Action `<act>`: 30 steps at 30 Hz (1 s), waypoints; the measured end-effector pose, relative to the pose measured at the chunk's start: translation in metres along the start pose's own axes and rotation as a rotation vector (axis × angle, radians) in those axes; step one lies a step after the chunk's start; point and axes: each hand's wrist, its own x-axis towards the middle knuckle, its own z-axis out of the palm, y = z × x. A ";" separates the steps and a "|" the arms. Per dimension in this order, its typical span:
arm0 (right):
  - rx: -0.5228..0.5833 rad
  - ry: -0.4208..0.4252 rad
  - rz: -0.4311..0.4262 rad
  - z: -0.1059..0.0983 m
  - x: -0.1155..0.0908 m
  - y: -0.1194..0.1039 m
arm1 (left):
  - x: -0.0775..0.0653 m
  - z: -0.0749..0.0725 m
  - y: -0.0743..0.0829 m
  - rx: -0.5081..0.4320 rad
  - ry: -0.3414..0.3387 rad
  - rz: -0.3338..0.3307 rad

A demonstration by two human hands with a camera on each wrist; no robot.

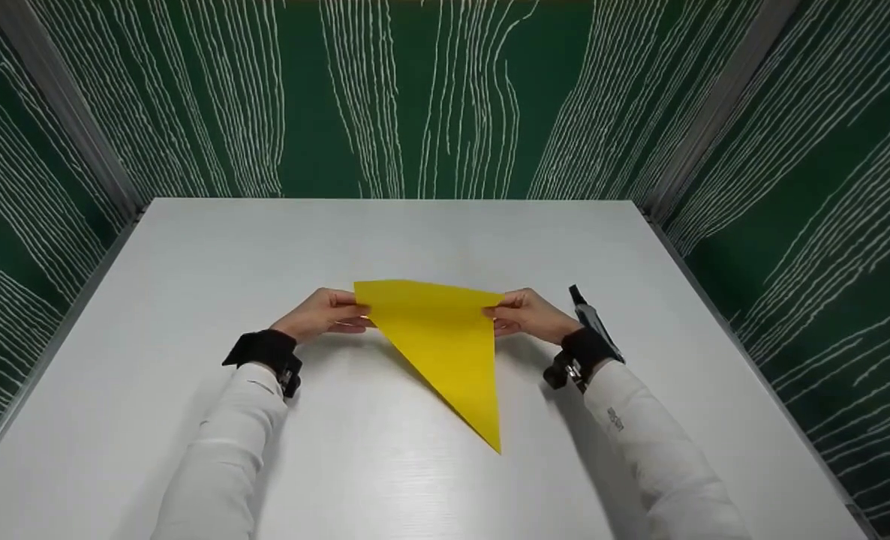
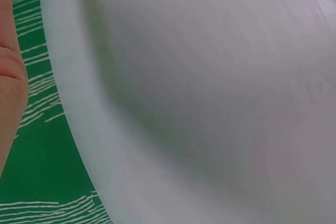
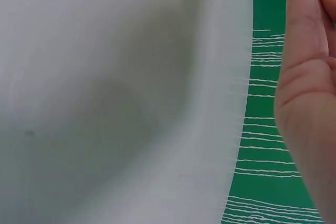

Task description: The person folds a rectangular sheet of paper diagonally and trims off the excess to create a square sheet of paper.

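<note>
Yellow, smooth and matt, the flat sheet of what looks like paper [image 1: 445,337] tapers from a broad top edge to a sharp point at about 5 o'clock, its left side slanting, its right nearly straight. Thumb and fingers of the left hand [image 1: 329,311] pinch it at 10 o'clock, and those of the right hand [image 1: 531,313] at 2 o'clock, both closed to its thickness. It thus spans between them, at 3 o'clock from the left grip and 9 from the right, hanging towards 6. Black wristbands [image 1: 265,349] meet white cloth sleeves [image 1: 216,457]. At 3 o'clock from the right hand, a slim black-and-grey tool [image 1: 593,315] lies partly hidden on the glossy white table [image 1: 392,240]. Green walls with wavy white lines [image 1: 557,82] rise at 9, 12 and 3 o'clock.
</note>
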 end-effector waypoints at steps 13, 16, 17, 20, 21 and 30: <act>-0.011 -0.003 -0.031 0.005 0.002 0.002 | -0.003 -0.001 -0.007 0.088 0.016 0.032; -0.002 0.036 -0.030 0.007 0.003 0.003 | -0.003 0.000 -0.007 0.125 0.047 0.048; -0.003 0.049 -0.033 0.008 0.003 0.003 | -0.003 0.001 -0.007 0.138 0.054 0.054; 0.017 0.084 -0.047 0.011 0.003 0.004 | -0.003 0.003 -0.006 0.152 0.067 0.071; 0.021 0.090 -0.059 0.012 0.003 0.003 | -0.003 0.004 -0.006 0.155 0.072 0.074; 0.092 0.185 -0.094 0.018 0.003 0.001 | -0.002 0.010 0.000 0.143 0.084 0.081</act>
